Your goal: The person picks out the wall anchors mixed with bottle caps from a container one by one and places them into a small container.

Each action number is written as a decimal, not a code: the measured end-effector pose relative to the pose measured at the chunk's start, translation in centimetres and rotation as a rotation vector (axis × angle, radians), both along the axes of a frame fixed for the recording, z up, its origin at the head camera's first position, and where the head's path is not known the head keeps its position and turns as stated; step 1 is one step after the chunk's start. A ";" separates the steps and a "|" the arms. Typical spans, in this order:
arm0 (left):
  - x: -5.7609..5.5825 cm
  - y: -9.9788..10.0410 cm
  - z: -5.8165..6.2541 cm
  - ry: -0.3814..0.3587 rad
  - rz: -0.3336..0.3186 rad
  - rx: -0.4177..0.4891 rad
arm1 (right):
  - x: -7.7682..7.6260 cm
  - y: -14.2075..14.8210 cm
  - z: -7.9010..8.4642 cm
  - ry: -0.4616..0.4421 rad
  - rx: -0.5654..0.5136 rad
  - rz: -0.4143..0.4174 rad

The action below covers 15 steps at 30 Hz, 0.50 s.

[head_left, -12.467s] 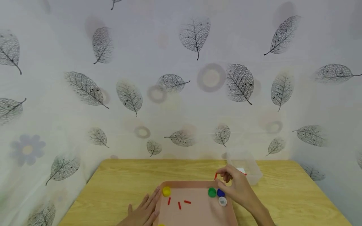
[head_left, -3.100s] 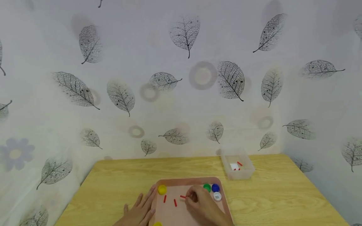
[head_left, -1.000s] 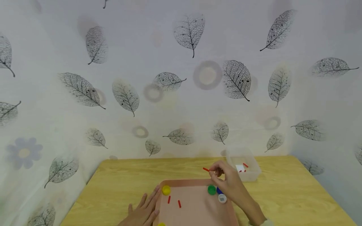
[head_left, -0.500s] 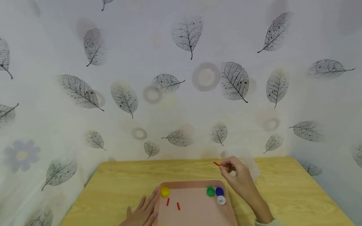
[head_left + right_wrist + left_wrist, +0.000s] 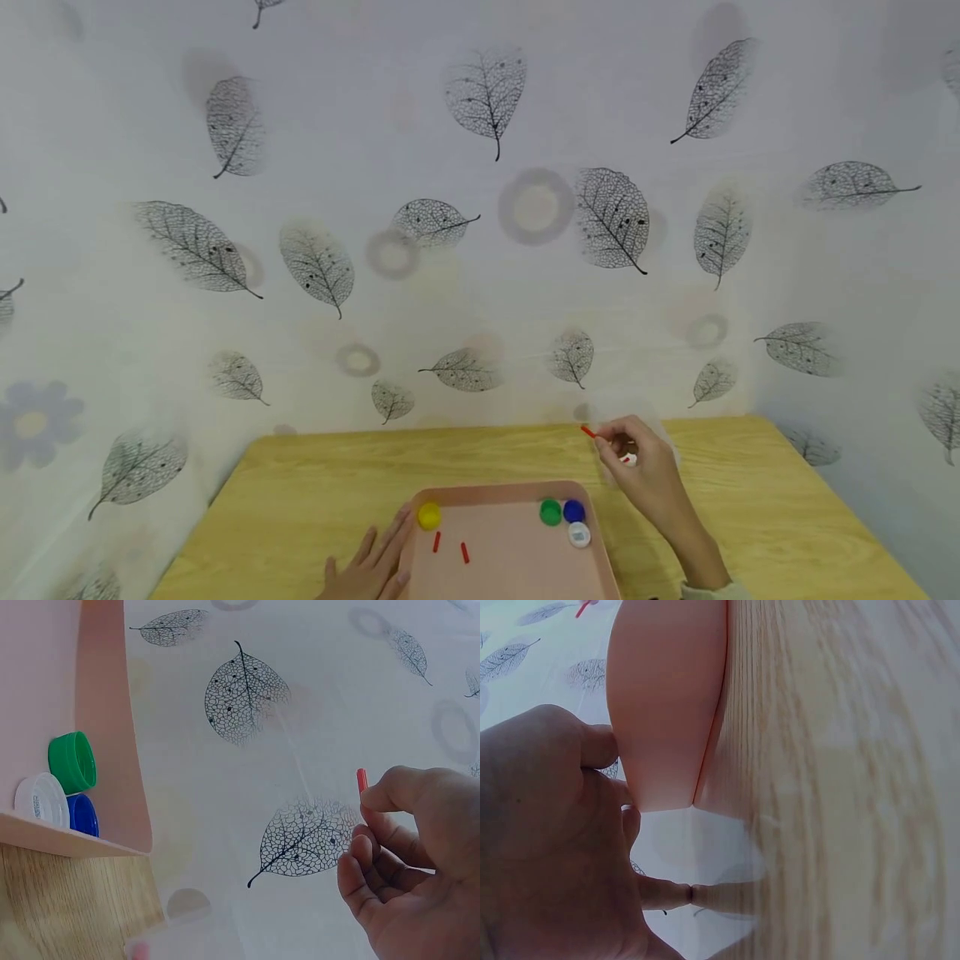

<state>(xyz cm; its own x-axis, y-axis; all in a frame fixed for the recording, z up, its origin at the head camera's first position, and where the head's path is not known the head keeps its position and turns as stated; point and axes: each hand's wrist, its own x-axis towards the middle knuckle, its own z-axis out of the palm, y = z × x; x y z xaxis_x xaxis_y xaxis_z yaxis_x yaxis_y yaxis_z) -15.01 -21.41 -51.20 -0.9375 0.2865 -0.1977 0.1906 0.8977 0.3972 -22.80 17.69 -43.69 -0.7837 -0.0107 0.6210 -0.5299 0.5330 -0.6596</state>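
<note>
Near the box (image 5: 664,429), a stick (image 5: 587,431) just lifted from the tray (image 5: 495,494) is pinched by the right hand (image 5: 648,469); two more (image 5: 465,552) are left, the tray touched by the spread left hand (image 5: 366,575).

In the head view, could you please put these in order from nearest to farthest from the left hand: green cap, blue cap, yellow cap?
1. The yellow cap: far left corner of the pink tray, close to the left hand.
2. The green cap: across the tray, toward the right.
3. The blue cap: just right of the green one.
</note>
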 end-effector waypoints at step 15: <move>-0.9 0.2 -0.3 0.018 0.026 0.042 | -1.2 2.7 -1.8 -0.055 0.011 -0.116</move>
